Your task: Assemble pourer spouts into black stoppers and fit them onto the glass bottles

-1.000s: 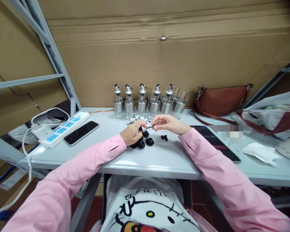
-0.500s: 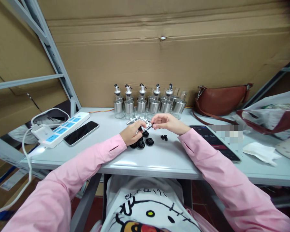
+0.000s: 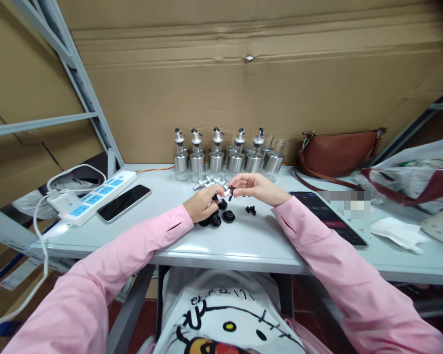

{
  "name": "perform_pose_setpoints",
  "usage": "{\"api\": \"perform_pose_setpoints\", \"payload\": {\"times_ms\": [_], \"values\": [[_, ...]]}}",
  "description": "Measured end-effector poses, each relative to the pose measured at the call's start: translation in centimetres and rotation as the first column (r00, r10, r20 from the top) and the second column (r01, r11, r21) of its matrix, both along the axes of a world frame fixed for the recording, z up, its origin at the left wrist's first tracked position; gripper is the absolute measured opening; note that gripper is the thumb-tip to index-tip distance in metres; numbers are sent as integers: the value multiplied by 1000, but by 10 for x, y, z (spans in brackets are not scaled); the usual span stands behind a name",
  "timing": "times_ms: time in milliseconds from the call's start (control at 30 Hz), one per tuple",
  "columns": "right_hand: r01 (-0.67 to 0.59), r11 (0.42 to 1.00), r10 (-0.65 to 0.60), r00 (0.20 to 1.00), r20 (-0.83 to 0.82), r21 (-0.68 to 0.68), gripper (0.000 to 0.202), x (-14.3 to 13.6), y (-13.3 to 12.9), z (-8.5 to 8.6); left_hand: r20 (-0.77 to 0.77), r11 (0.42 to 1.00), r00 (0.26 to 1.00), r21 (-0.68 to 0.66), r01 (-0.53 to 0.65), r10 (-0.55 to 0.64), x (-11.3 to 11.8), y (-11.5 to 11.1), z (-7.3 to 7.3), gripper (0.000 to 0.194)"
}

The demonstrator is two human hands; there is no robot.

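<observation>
My left hand [image 3: 200,204] grips a small metal pourer spout [image 3: 219,195] above the white table [image 3: 243,241]. My right hand [image 3: 257,188] pinches a tiny black cap [image 3: 231,191] at the spout's tip, the two hands almost touching. Under my left hand lie a few black rubber stoppers [image 3: 228,216]. A few small black caps [image 3: 250,210] lie to the right of them. Loose metal spouts [image 3: 206,182] sit just behind my hands. A row of glass and steel dispenser bottles [image 3: 216,158] stands at the back against the cardboard.
A white power strip [image 3: 96,196] and a black phone [image 3: 124,202] lie at the left. Another phone [image 3: 327,216] lies right of my right arm. A brown bag [image 3: 337,152], a plastic bag [image 3: 417,177] and a white tissue [image 3: 400,232] sit at the right.
My right hand has shifted slightly left toward the spout, bringing the black cap against its tip. My left hand has barely moved.
</observation>
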State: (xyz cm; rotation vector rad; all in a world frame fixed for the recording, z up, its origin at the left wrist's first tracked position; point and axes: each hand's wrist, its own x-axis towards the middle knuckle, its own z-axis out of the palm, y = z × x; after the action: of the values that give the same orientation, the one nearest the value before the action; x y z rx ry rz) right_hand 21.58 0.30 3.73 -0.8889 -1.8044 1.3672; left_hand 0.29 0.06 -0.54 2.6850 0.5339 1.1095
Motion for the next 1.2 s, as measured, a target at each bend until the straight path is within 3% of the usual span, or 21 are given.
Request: {"api": "perform_pose_setpoints", "payload": {"times_ms": [533, 800, 1200], "values": [[25, 999, -27, 998, 52, 34, 32, 2, -3, 2, -22, 999, 1000, 43, 23, -22, 1, 0, 0, 31], [112, 989, -120, 989, 84, 95, 34, 0, -6, 4, -35, 999, 999, 44, 15, -13, 1, 0, 0, 32], [129, 988, -131, 991, 16, 85, 33, 0, -5, 3, 4, 999, 1000, 30, 14, -14, 0, 0, -1, 28]]}}
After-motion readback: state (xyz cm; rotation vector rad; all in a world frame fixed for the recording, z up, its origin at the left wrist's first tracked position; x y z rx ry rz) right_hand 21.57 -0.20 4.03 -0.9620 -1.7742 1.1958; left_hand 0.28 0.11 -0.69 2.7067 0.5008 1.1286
